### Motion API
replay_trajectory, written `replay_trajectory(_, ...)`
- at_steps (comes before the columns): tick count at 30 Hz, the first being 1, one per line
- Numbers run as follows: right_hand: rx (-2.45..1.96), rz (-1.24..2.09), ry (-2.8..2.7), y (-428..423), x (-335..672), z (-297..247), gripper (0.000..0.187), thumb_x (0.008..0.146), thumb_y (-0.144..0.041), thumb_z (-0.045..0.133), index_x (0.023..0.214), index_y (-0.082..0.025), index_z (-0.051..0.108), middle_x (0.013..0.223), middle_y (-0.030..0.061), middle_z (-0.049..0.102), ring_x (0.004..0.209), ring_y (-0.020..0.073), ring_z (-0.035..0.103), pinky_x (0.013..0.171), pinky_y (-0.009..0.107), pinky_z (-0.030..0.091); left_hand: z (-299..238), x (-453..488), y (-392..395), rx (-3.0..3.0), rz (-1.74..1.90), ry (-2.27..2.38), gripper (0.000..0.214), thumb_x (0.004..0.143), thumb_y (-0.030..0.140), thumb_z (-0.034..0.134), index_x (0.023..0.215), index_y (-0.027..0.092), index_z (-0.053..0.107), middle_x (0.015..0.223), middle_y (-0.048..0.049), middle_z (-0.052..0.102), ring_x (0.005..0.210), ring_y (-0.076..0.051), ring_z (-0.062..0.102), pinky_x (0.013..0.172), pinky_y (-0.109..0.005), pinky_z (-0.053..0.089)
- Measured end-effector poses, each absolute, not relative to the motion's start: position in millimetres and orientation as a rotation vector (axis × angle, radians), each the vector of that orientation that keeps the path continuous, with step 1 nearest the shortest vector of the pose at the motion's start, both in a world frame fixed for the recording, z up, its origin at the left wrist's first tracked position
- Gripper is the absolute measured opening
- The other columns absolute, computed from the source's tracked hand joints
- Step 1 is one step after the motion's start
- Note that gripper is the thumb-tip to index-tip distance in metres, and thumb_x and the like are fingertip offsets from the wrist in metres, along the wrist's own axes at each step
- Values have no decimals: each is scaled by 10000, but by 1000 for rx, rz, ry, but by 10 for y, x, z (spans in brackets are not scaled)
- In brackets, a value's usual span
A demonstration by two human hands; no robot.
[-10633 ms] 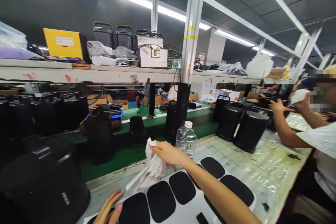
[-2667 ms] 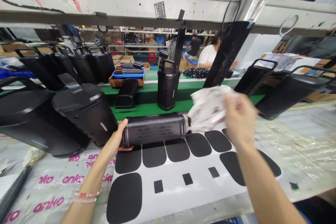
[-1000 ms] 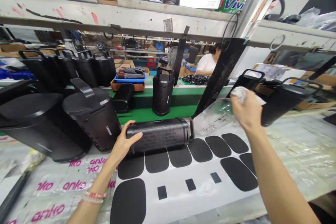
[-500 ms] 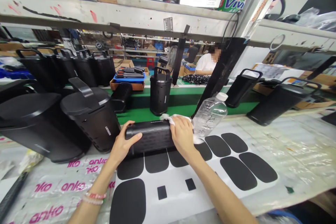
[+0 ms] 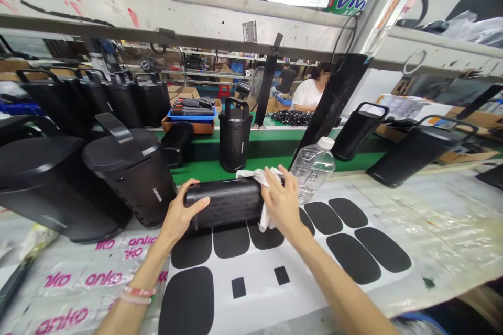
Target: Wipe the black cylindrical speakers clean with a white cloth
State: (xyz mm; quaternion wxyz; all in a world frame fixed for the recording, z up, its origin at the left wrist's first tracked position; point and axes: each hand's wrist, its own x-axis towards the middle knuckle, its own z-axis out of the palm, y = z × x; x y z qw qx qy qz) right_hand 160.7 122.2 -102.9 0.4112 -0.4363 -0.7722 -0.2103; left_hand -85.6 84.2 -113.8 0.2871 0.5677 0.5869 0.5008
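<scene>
A black portable speaker point(image 5: 228, 201) lies on its side over a white sheet of black rounded stickers point(image 5: 259, 298). My left hand point(image 5: 181, 215) grips its left end, thumb on the near face and fingers behind. Against its right end my right hand point(image 5: 281, 201) presses a crumpled white cloth point(image 5: 251, 174), part of which hangs down the near side. The fingers of that hand are bent over the cloth. Just behind my right hand stands a clear plastic bottle point(image 5: 313, 170) with a white cap and handwriting on it.
Upright black speakers point(image 5: 126, 178) with handles crowd the left side. Another speaker point(image 5: 234, 138) stands on the green conveyor point(image 5: 204, 170); two more lean at right point(image 5: 416, 152). A black post point(image 5: 326, 104) rises behind the bottle. A shelf point(image 5: 196, 15) crosses above. A person point(image 5: 308, 94) sits beyond.
My right hand has shifted a little right along the speaker's end, and more of the cloth now shows, draping down the near side. My left hand keeps its hold.
</scene>
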Motion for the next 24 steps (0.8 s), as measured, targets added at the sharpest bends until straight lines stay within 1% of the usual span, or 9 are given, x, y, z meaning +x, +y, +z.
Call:
replay_trajectory(4, -1074, -472, -1976, 1278, 1595, -1000, 350, 932, -216, 399, 1168, -185, 657, 1186, 53, 651, 1238, 268, 444, 1043, 455, 344, -1139, -862, 816, 1533, 1318, 1572, 537, 727, 578, 657, 1162, 294, 523, 1206, -38, 553, 1169, -291, 500, 1032, -415, 317)
replay_trajectory(8, -1123, -401, -1927, 1262, 1595, -997, 380, 924, -209, 390, 1204, -155, 641, 1175, 109, 649, 1268, 308, 402, 1044, 553, 317, -1133, -865, 813, 1551, 1320, 1565, 542, 735, 582, 647, 1165, 277, 521, 1214, -53, 562, 1193, -301, 491, 1043, -423, 318)
replay_trajectory(12, -1096, -260, -1968, 1211, 1614, -1013, 375, 907, -217, 407, 1186, -216, 659, 1175, 40, 663, 1254, 279, 432, 1073, 519, 301, -1125, -858, 808, 1559, 1300, 1569, 541, 746, 570, 642, 1180, 272, 519, 1214, -52, 573, 1184, -298, 512, 1016, -400, 363)
replay_trajectory(15, -1164, -169, -1875, 1239, 1751, -942, 350, 918, -283, 415, 1122, -214, 691, 1137, 63, 676, 1240, 300, 440, 1056, 548, 302, -1121, -853, 790, 1573, 1315, 1573, 535, 751, 566, 638, 1177, 263, 527, 1207, -52, 585, 1176, -295, 528, 1003, -388, 384)
replay_trajectory(18, -1262, -83, -1720, 1293, 1959, -801, 407, 958, -364, 355, 1071, -168, 694, 1016, 101, 694, 1030, 265, 579, 845, 414, 482, -1120, -854, 772, 1574, 1297, 1568, 537, 758, 566, 633, 1184, 260, 520, 1190, -50, 597, 1145, -287, 553, 988, -382, 401)
replay_trajectory(19, -1292, -61, -1669, 1307, 2022, -757, 455, 973, -390, 318, 1018, -140, 696, 916, 102, 698, 887, 241, 616, 720, 352, 502, -1121, -855, 770, 1566, 1288, 1569, 537, 760, 568, 631, 1187, 263, 517, 1185, -47, 601, 1137, -284, 558, 985, -381, 403)
replay_trajectory(21, -1347, -38, -1592, 1315, 2093, -699, 562, 989, -436, 251, 874, -94, 681, 691, 84, 650, 620, 202, 586, 518, 290, 443, -1126, -858, 772, 1558, 1286, 1575, 540, 760, 570, 631, 1192, 267, 516, 1192, -45, 602, 1146, -284, 553, 992, -381, 395)
replay_trajectory(23, -1369, -41, -1582, 1287, 2046, -701, 587, 989, -452, 237, 792, -92, 656, 599, 74, 601, 545, 201, 551, 482, 299, 412, -1134, -862, 776, 1561, 1296, 1576, 549, 757, 571, 633, 1196, 263, 516, 1204, -49, 597, 1170, -289, 537, 1002, -383, 386)
replay_trajectory(24, -1357, -47, -1614, 1254, 1970, -725, 561, 988, -438, 249, 803, -101, 658, 638, 86, 621, 594, 220, 576, 528, 321, 440, -1138, -863, 777, 1564, 1300, 1575, 555, 755, 571, 634, 1199, 260, 514, 1206, -52, 595, 1173, -291, 534, 1006, -385, 383)
